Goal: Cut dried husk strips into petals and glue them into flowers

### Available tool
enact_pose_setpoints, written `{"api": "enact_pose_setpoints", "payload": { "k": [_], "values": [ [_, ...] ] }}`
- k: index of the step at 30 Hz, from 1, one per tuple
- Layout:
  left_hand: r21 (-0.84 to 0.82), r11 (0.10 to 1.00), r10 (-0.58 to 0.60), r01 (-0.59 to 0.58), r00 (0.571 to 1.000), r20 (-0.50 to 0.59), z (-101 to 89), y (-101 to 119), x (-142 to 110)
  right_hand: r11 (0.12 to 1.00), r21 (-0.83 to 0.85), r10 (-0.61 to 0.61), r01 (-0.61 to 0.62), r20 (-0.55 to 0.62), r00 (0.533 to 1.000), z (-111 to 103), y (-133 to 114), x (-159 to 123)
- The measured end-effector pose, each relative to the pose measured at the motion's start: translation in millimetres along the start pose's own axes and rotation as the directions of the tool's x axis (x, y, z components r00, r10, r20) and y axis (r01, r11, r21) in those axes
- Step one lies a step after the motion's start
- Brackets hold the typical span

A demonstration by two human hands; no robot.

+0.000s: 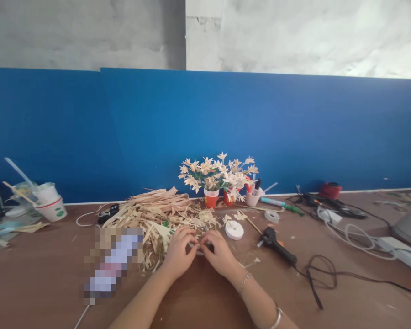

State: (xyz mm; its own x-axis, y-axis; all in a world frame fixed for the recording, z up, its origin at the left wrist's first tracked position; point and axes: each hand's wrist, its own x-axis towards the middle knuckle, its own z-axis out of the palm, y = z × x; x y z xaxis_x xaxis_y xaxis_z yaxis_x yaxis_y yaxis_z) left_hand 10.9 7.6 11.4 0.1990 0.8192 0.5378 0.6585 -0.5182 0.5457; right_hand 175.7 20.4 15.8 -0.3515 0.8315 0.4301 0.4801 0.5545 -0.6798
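Both hands meet low over the middle of the brown worktop (37, 283), the left grip (181, 250) and the right grip (219, 251) pinched narrow, fingertips nearly touching around a small pale piece (199, 248), mostly hidden by the fingers and too small to identify. Just beyond and left of the left grip, a heap of dry, straw-coloured strips (157, 205) spreads back almost to a blue partition (260, 119); a pixelated object (114, 262) lies nearer, left of that grip. Straight past both grips, pale flowers (208, 168) stand in red cups (211, 199) near the partition. Close beyond the right grip is a white roll (239, 234), with a black glue gun (279, 247) to its right and loose black cable (329, 274) farther right, short of a white power strip (402, 256). Far left of the left grip stands a white cup (51, 210). Scraps litter the surface around the grips. Above the partition, the room shows a bare grey wall (277, 36), patchy and unpainted-looking.
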Motion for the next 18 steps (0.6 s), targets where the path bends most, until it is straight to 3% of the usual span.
{"api": "enact_pose_setpoints", "payload": {
  "k": [18],
  "values": [
    [-0.067,0.997,-0.051,0.049,0.998,-0.026,2.8,-3.3,1.4,1.0,0.012,-0.01,0.01,-0.003,1.0,0.8,3.2,0.5]
  ]
}}
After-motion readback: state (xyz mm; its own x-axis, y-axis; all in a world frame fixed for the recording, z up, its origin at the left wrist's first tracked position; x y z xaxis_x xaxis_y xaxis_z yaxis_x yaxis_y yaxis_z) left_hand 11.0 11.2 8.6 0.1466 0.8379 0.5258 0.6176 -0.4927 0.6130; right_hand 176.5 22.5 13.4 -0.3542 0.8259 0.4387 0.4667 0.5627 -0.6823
